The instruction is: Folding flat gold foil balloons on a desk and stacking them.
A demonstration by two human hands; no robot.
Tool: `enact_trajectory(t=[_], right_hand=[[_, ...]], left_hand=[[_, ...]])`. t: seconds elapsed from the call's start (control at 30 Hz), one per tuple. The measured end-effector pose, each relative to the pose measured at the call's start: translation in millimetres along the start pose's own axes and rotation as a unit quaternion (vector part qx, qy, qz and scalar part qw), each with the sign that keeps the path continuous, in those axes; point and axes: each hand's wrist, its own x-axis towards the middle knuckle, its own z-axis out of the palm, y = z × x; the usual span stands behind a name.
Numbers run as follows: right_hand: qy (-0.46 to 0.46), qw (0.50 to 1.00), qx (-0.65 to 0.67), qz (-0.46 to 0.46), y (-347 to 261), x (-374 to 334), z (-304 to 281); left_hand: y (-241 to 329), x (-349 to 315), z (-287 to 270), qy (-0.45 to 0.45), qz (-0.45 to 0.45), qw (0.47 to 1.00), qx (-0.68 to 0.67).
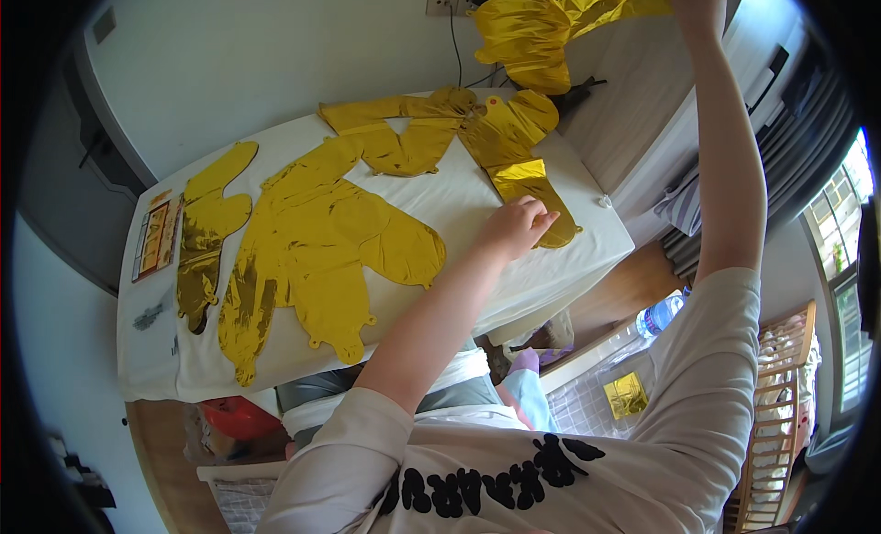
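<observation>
My right hand point(699, 11) is raised high at the upper right, closed on a flat gold foil balloon point(541, 29) that stretches out to the left. Low over the white-covered table point(477, 300), my left hand point(521, 227) is curled shut beside the rounded end of another gold foil balloon point(560, 227). Whether anything is pinched in those fingers is hidden. A large uninflated balloon point(321, 227) lies spread across the table's middle. Further back lies a folded gold balloon point(404, 130), and a narrower wavy one point(206, 213) rests at the left.
A printed picture card point(158, 239) lies at the table's left end. Wall sockets point(454, 2) with cables are behind the table. To the right stand a pale cabinet point(642, 84) and a wooden-railed cot point(775, 406). A water bottle point(659, 316) and gold packet point(626, 394) are lower right.
</observation>
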Motion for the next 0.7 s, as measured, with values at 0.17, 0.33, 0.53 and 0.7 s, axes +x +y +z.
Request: enact_trajectory(t=[0.17, 0.33, 0.53, 0.7], right_hand=[[-0.068, 0.975, 0.149, -0.147, -27, -16, -58], [-0.134, 0.971, 0.145, -0.136, -26, -16, -87], [-0.180, 0.966, 0.125, -0.138, 14, -13, -94], [-0.191, 0.960, 0.151, -0.140, 49, -13, -91]], left_hand=[[-8, 0, -1, 0.068, -0.020, 0.994, -0.085], [-17, 6, 11, 0.077, 0.009, 0.997, -0.011], [-12, 46, 35, 0.187, -0.036, 0.961, 0.200], [-55, 117, 32, 0.034, -0.070, 0.993, 0.084]])
